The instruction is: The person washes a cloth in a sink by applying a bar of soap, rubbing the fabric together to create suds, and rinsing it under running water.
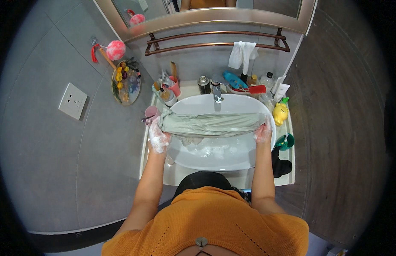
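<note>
A wet, pale grey-green cloth is stretched in folds across the white washbasin. My left hand, thick with soap foam, grips its left end beside the basin's rim. At the other end my right hand holds the cloth near the right rim, with some lather on the fingers. A bunched part of the fabric hangs below the left half. Under it, foamy water lies in the basin. The chrome faucet stands behind the cloth.
Left of the basin are a pink mug and bottles. A spray can, a red brush and bottles line the back. At right stand a yellow figure, a green cup and black socks. A copper towel rack hangs above.
</note>
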`<control>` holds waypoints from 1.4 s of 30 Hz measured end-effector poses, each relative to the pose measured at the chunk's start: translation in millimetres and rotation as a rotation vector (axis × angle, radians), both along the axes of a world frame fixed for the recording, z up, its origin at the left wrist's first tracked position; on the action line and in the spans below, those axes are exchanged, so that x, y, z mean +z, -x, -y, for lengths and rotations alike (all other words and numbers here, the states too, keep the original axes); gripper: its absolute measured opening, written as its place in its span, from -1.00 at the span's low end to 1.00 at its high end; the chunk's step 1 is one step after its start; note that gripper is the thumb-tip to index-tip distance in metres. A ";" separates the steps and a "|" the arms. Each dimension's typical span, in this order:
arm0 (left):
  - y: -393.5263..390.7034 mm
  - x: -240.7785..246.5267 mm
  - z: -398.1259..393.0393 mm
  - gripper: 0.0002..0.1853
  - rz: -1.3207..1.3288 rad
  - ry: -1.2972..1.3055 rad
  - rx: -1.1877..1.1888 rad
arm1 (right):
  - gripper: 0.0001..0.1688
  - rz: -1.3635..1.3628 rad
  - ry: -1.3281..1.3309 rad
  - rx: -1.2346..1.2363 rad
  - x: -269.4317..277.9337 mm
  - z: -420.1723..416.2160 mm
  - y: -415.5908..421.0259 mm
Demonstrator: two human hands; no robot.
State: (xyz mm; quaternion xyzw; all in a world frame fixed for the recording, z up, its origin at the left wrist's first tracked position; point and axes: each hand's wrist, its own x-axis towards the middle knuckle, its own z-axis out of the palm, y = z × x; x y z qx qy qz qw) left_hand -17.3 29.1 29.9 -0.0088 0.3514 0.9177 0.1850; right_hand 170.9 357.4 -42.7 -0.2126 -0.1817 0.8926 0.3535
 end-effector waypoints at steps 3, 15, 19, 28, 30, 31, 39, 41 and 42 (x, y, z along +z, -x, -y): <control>-7.5 0.1 -5.5 -0.74 0.097 -0.074 -0.087 | -0.62 -0.028 0.028 0.093 11.8 -1.1 1.8; -24.6 50.6 -44.3 -0.68 0.159 0.006 -0.354 | -0.59 0.935 -1.239 0.296 0.5 17.3 18.7; -36.0 56.6 -52.3 -0.69 0.193 -0.062 -0.437 | -0.64 1.116 -1.521 0.379 42.3 61.4 21.0; -55.4 61.4 -69.0 -0.71 0.065 0.062 -0.480 | -0.62 0.374 -0.597 0.929 32.1 127.0 82.6; -31.7 23.2 -60.1 -0.67 -0.248 0.283 -0.388 | -0.63 0.202 -0.326 0.850 28.1 135.7 83.3; -25.8 19.5 -55.6 -0.65 -0.397 0.391 -0.334 | -0.66 0.249 -0.374 0.766 36.8 136.6 81.2; -16.7 39.5 -36.1 -0.69 -0.610 1.180 -0.029 | -0.82 0.314 -0.533 0.396 58.7 86.1 69.4; -27.0 48.9 -41.2 -0.71 -0.365 0.955 -0.072 | -0.86 0.310 -0.549 0.344 60.8 78.4 69.9; -32.6 59.5 -44.6 -0.72 -0.230 0.806 -0.089 | -0.90 0.345 -0.605 0.325 62.0 75.4 71.2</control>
